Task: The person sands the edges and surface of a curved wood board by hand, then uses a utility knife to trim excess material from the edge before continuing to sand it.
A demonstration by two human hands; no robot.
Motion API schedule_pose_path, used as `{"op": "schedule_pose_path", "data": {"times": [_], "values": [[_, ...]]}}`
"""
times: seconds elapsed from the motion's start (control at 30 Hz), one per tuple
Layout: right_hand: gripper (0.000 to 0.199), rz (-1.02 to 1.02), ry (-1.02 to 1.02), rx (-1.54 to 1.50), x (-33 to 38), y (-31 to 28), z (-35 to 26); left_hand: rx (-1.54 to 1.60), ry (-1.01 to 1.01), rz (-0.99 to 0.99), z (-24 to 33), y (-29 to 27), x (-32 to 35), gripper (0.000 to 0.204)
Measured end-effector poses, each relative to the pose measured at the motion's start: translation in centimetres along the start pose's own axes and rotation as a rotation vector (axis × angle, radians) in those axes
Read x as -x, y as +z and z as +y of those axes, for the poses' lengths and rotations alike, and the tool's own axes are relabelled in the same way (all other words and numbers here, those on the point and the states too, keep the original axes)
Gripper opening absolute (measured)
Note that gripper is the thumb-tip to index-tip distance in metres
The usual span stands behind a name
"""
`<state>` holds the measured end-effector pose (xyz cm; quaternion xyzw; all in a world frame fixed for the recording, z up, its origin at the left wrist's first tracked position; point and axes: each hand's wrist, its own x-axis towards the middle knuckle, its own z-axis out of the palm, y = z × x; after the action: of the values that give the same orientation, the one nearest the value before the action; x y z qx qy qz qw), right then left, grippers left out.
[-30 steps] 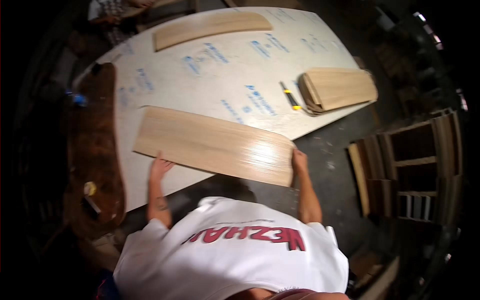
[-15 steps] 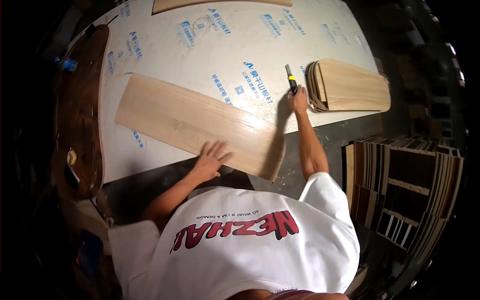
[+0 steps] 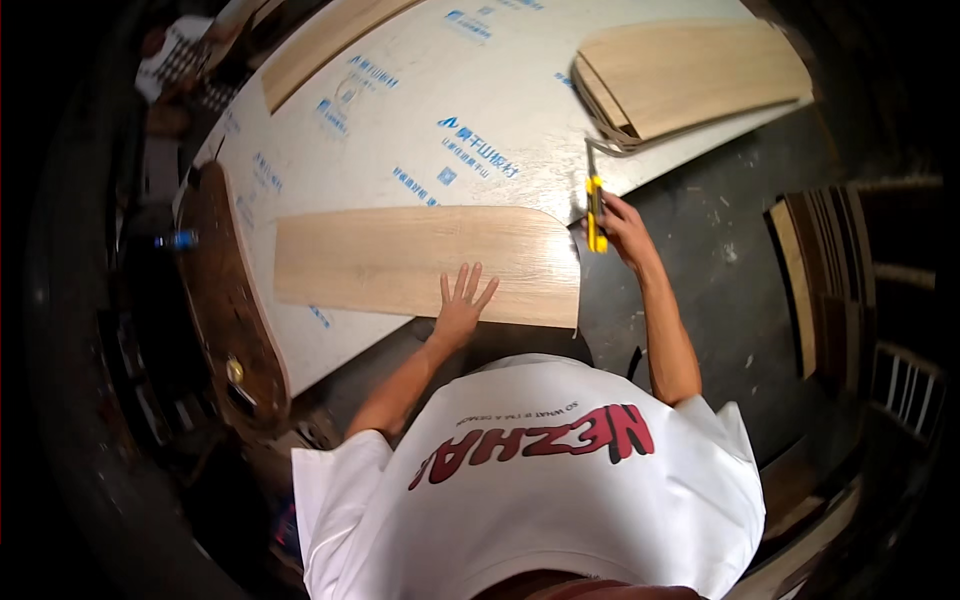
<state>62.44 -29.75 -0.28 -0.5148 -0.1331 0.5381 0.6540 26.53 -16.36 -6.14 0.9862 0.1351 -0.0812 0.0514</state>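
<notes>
A long wood-grain board [image 3: 370,250] with one rounded corner lies across the near edge of the white-topped table, its right end jutting past it. My left hand [image 3: 463,305] rests flat on the board's near side, fingers spread. Just off the board's right end, my right hand [image 3: 628,232] grips a yellow and black utility knife [image 3: 597,228]. The knife's blade points away from me, toward a stack of similar rounded boards [image 3: 695,80]. Thin strips of edging curl at the left side of that stack.
Another board [image 3: 330,45] lies at the table's far left. A dark brown curved panel [image 3: 228,280] runs along the left edge, near a blue-labelled bottle [image 3: 178,240]. A person [image 3: 180,65] is at the far left. More panels [image 3: 815,270] stand at the right.
My view has turned, so the board now lies nearly level across it. My right hand with the knife has come nearer the board's right end. The left hand's fingers are more spread.
</notes>
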Motion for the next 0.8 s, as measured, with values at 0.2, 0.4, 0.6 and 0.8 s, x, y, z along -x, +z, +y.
{"op": "schedule_pose_path", "data": {"times": [0.2,0.4,0.6,0.8], "values": [[0.036,0.432,-0.090,-0.154,16.6,-4.9,4.6,0.305,0.030,-0.307,-3.6,-13.4,-5.0,0.098],[0.025,0.755,-0.218,-0.268,25.5,-1.5,8.4,0.521,0.206,-0.527,-12.1,-21.5,-17.1,0.017],[0.030,0.774,-0.179,-0.371,26.9,3.3,13.0,0.471,0.155,-0.372,-10.4,-9.7,-20.3,0.046],[0.025,0.808,0.037,-0.039,24.1,6.8,12.1,0.864,-0.175,0.214,-6.8,-4.8,-15.8,0.033]]}}
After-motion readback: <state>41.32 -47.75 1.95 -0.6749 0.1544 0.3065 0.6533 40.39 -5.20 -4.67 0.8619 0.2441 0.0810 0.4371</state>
